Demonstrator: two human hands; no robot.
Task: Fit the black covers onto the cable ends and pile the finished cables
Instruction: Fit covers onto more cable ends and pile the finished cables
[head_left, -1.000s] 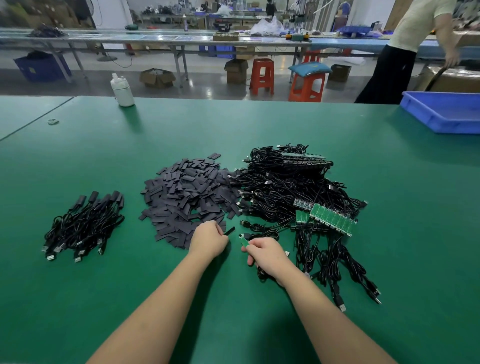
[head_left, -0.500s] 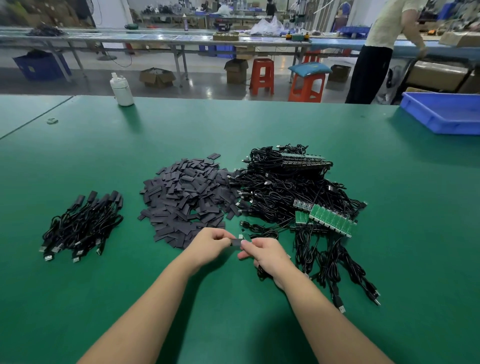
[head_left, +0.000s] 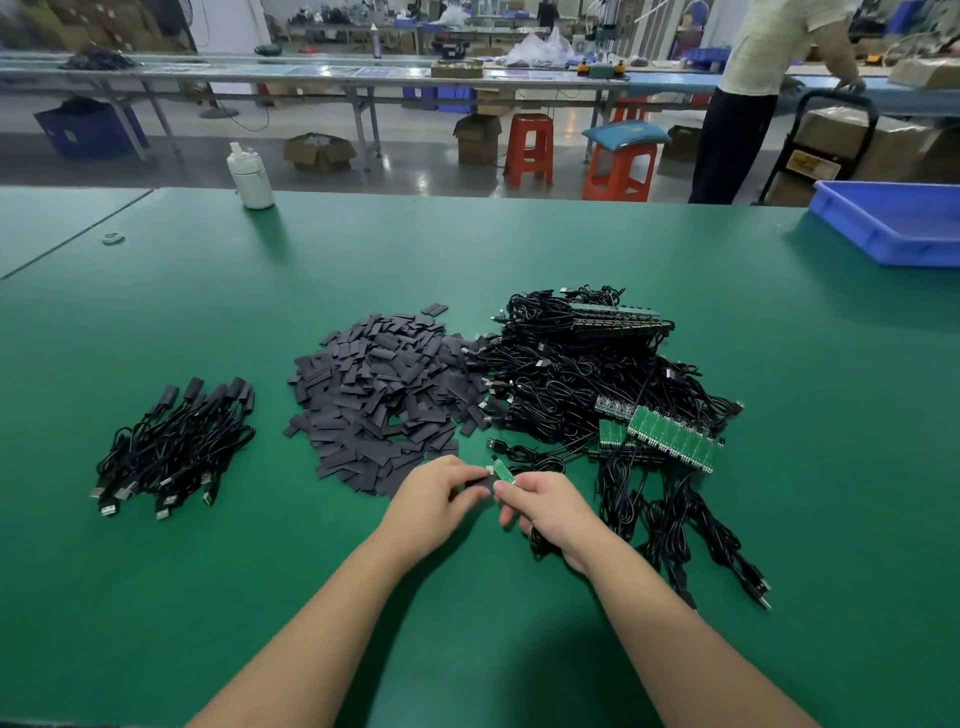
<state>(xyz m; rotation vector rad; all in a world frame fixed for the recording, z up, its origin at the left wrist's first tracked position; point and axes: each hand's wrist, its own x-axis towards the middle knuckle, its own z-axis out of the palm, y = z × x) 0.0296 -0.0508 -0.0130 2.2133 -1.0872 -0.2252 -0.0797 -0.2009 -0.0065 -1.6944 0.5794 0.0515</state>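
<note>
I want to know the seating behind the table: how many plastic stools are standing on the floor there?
2 in view. One red stool stands behind the table's middle; one orange stool with a blue cushion stands just to its right. The table edge or the standing person may hide others.

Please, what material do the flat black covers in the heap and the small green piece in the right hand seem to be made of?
Black covers: probably thin matte plastic or rubber sleeving; they lie flat, dull dark grey, without shine. Green piece gripped by the right hand: apparently a printed circuit board, rigid, glossy green like the board strips on the unfinished cables. The exact materials cannot be confirmed.
</note>
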